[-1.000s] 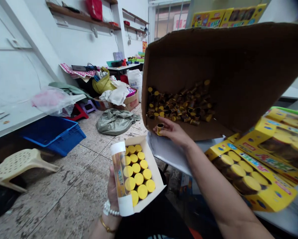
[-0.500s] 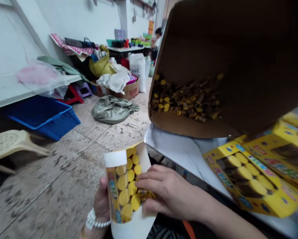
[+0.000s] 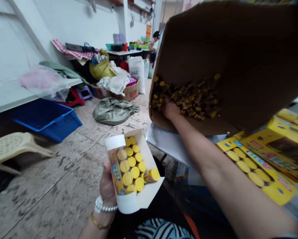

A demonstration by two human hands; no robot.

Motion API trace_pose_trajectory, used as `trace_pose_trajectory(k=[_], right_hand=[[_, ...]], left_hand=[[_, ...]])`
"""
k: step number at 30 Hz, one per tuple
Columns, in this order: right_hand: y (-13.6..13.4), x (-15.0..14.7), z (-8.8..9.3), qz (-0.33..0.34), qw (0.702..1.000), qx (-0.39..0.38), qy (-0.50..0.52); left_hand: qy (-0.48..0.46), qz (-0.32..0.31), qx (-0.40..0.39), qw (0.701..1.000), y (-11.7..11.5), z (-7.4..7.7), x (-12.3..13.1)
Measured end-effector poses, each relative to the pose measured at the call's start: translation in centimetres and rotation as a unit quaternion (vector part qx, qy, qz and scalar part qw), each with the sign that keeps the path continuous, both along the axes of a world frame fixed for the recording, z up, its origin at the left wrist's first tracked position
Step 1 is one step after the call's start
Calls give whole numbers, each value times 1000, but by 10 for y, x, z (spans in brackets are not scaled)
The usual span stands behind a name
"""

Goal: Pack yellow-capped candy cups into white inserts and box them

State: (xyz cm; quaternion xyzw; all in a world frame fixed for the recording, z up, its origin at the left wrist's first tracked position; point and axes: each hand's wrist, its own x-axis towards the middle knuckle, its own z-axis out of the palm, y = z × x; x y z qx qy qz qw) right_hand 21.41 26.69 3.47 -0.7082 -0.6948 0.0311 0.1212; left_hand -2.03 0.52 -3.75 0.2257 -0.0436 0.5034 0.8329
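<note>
My left hand [image 3: 107, 186] grips a small window box [image 3: 151, 194] from its left side, above my lap. Rows of small tubs with yellow lids [image 3: 135, 172] fill the box, lids facing up. One tub [image 3: 151, 175] lies on its side at the right, on the opened flap side. My right hand [image 3: 170, 109] reaches into a large cardboard carton [image 3: 201, 43] that lies tipped toward me. Its fingers are among a heap of loose yellow-lidded tubs [image 3: 195, 101], so their tips are hidden.
Filled yellow window boxes [image 3: 283, 149] are stacked on the marbled table [image 3: 161, 139] at right. A blue bin [image 3: 49, 118] and a cream stool [image 3: 16, 146] stand at left. A grey-green sack [image 3: 115, 111] lies on the floor; a person [image 3: 154, 43] sits far back.
My right hand has left the box and moved up and forward into the carton, leaving a tub lying on its side. My left hand still holds the box, now tilted a little differently.
</note>
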Motion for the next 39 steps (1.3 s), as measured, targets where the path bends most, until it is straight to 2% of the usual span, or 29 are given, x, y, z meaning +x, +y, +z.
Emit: trace_pose_trajectory(k=[4,7,10,12,13,15,16,17,19,21,24,26,28,31,33,36,39], right_hand=[[-18,8,-10,-7,1000,-7,-20],[-57,20,-18,9,1000,2,-30],[-104,27,-22,53,998,8,-26],[-132,26,-19,124,990,1,60],[-144,24,-16,170,976,-8,135],[-164,17,-8,242,926,-31,289],[-173,12,-4,260,905,-40,335],[-181,6,0,273,897,-50,344],[-196,-7,6,319,899,-65,293],[-210,-20,9,398,891,-77,206],[-222,-30,14,473,869,-74,123],[-215,-30,18,469,871,-45,142],[-191,-23,22,410,893,12,185],[-129,-9,25,209,961,98,150],[-83,-2,19,72,990,101,67],[-34,2,-2,19,997,60,34],[-20,2,-24,14,998,40,36]], left_hand=[[19,67,-71,995,-6,-8,-9],[18,68,-91,993,-10,-16,-14],[9,60,-90,994,-10,-25,-16],[6,61,-95,994,-10,-30,-16],[6,65,-101,993,-9,-31,-15],[12,76,-113,991,-9,-31,-11],[18,83,-118,989,-9,-30,-10],[24,92,-123,988,-9,-29,-8],[37,116,-131,984,-10,-28,-5],[45,132,-125,982,-13,-30,-4],[41,93,-90,991,-16,-36,-4],[21,53,-69,996,-16,-41,-4],[-11,31,-52,998,-12,-43,-4],[-45,8,-28,999,-3,-40,-3],[-48,12,-27,998,2,-34,-3],[-20,42,-47,998,5,-23,-5],[13,80,-71,994,2,-19,-10]])
